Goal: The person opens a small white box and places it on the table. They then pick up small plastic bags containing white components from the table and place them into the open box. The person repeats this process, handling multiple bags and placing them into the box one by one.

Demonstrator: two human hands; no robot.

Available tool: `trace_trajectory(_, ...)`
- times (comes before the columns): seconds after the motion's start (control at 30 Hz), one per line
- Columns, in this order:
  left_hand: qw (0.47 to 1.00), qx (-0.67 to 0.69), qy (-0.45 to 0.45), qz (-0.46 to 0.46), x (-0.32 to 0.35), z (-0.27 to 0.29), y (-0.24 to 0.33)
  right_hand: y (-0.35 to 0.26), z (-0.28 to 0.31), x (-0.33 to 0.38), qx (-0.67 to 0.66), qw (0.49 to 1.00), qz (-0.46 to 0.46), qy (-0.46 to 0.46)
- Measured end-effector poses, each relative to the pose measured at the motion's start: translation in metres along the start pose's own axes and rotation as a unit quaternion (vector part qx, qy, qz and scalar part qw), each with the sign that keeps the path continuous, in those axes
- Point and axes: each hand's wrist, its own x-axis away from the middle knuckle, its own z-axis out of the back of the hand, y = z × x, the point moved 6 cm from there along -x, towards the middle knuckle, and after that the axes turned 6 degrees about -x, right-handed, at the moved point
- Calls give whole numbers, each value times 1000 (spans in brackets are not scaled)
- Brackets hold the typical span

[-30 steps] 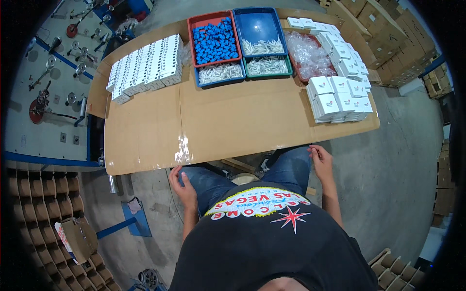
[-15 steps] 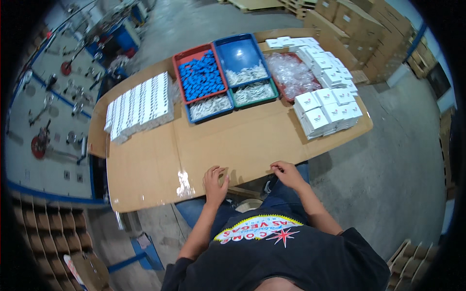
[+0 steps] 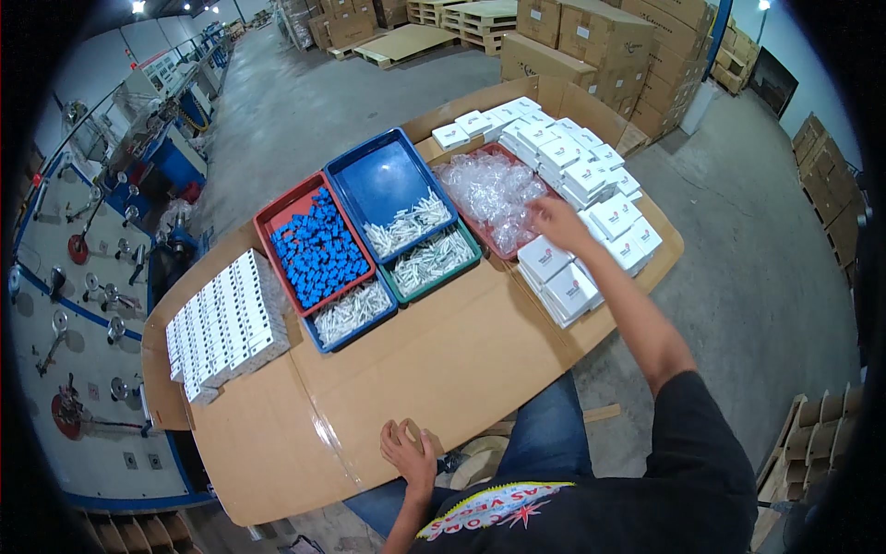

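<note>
My right hand (image 3: 560,223) reaches out over the right side of the table, its fingers loosely bent and apart at the edge of a heap of clear plastic pieces (image 3: 489,189). They fill a red tray (image 3: 506,251), and I see nothing held in that hand. White flat boxes (image 3: 552,261) with a small printed mark stand in stacks beside and under my right wrist. My left hand (image 3: 409,452) rests at the table's near edge, fingers curved and apart, holding nothing.
Cardboard covers the table (image 3: 406,369). Other trays hold blue pieces (image 3: 318,245), white slim pieces (image 3: 411,226) in a blue tray (image 3: 374,175), and more white pieces (image 3: 434,261) in a green tray (image 3: 472,249). Rows of white boxes (image 3: 226,323) stand at left.
My right hand has left the near edge and stretched forward and right to the clear plastic pieces. My left hand stays by the near edge. The view has turned to the right.
</note>
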Motion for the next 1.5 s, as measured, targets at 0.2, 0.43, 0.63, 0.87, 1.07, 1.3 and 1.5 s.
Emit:
trace_trajectory(0.2,999,-48,-2,22,-11,-7,5,90,24,-144,235,966,-63,83)
trace_trajectory(0.43,997,-72,-25,24,-7,-17,-4,132,5,-217,364,917,-150,64)
trace_trajectory(0.63,995,-92,-37,19,-6,-23,-8,171,11,-233,314,916,-251,-6)
trace_trajectory(0.87,996,-77,-39,17,-9,-22,-6,172,18,-235,267,949,-124,115)
trace_trajectory(1.07,998,-58,-32,15,-8,-17,-6,44,14,-173,84,981,90,148)
trace_trajectory(1.3,996,57,11,62,-10,-5,-13,-156,-42,35,-182,970,160,-13)
trace_trajectory(1.5,839,510,-142,125,-46,9,19,-219,-122,189,-313,939,85,-114)
